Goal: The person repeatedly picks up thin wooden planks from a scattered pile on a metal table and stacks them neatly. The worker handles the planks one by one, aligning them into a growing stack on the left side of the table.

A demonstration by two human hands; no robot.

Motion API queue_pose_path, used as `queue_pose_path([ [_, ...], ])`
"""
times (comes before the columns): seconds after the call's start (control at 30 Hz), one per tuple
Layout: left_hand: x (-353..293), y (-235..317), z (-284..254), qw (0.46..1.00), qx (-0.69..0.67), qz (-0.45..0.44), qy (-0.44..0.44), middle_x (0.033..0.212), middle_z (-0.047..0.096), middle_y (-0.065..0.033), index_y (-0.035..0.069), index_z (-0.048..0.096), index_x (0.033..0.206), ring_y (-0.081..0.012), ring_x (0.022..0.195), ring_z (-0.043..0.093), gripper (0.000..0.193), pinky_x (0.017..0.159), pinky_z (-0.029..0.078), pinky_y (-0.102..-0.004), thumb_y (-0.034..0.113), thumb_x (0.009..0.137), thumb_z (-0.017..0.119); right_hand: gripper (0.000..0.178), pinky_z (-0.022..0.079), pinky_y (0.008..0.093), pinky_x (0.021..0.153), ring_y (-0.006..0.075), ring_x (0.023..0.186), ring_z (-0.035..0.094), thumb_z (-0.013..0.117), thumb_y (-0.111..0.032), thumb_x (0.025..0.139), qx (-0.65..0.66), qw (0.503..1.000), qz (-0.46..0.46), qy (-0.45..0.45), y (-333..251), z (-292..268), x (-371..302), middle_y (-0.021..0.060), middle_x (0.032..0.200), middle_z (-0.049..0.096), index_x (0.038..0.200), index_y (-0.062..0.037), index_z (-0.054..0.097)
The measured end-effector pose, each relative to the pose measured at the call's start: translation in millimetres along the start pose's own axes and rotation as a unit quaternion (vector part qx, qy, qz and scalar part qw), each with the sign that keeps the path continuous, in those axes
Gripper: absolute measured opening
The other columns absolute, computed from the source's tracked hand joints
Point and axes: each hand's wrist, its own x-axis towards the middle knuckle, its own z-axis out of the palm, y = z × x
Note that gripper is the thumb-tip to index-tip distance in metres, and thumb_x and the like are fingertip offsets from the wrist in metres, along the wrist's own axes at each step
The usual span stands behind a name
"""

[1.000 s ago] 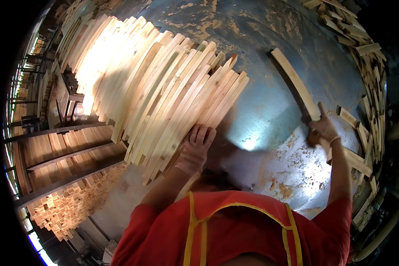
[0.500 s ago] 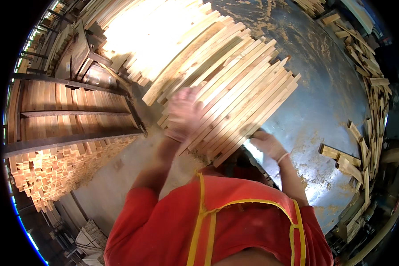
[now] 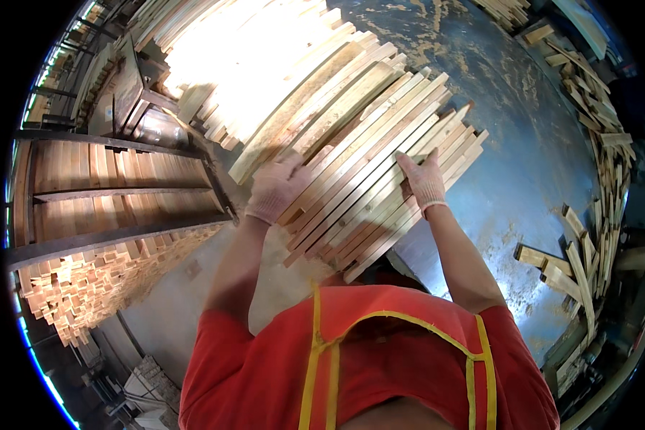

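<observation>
Long pale wooden strips [image 3: 369, 168] lie side by side in a slanting layer in front of me, their ends uneven. My left hand [image 3: 276, 188], in a light work glove, rests at the left edge of this layer, its thumb and a finger apart. Over the right part of the layer lies my right hand [image 3: 424, 179], also gloved, thumb and forefinger spread across the strips. Its other fingers are partly hidden. Just beyond my left hand, a wider, rough-faced board [image 3: 294, 107] lies along the strips.
Farther back, more strips [image 3: 244, 57] glare under bright light. A dark-framed rack [image 3: 122, 208] of stacked wood stands at left. To the right stretches a grey metal surface [image 3: 509, 150] with sawdust; loose offcuts [image 3: 552, 261] and a scrap heap [image 3: 602, 165] lie along its edge.
My right hand has moved up and left from the layer's near right edge onto the strips. My left hand has shifted slightly left and down. Some strips have slid unevenly, with gaps between them.
</observation>
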Motion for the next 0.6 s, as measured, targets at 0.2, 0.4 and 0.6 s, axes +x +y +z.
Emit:
queue_pose_path([
  [0.2, 16.7, -10.3, -3.9, 0.988, -0.119, -0.047, -0.089, 0.120, 0.076, -0.0180, 0.007, 0.075, 0.130, -0.0390, 0.110, 0.072, 0.045, 0.098, 0.056, -0.0455, 0.042, 0.102, 0.067, 0.062, 0.055, 0.0333, 0.060, 0.0211, 0.070, 0.066, 0.081, -0.017, 0.089, 0.252, 0.956, 0.126, -0.080, -2.3, -21.8, -11.3, 0.0123, 0.097, 0.070, 0.138, 0.0070, 0.051],
  [0.4, 42.8, -7.0, -38.1, 0.989, -0.124, -0.045, -0.066, 0.119, 0.076, -0.0228, 0.004, 0.072, 0.130, -0.0380, 0.111, 0.071, 0.039, 0.103, 0.054, -0.0450, 0.034, 0.107, 0.064, 0.050, 0.061, 0.0355, 0.076, 0.0204, 0.092, 0.072, 0.080, -0.018, 0.086, 0.338, 0.940, -0.011, -0.053, -22.4, -78.4, 2.5, 0.0101, 0.109, 0.073, 0.130, 0.0008, 0.064],
  [0.6, 101.2, -75.9, -26.5, 0.993, 0.067, -0.094, 0.011, 0.155, 0.057, -0.0201, 0.005, 0.059, 0.152, -0.0380, 0.138, 0.057, 0.069, 0.118, 0.046, -0.0434, 0.048, 0.099, 0.065, 0.035, 0.060, 0.0339, 0.067, 0.0172, 0.073, 0.066, 0.081, -0.021, 0.089, 0.304, 0.947, -0.035, -0.100, -100.9, -41.7, 47.9, 0.0053, 0.092, 0.068, 0.115, -0.0029, 0.067],
])
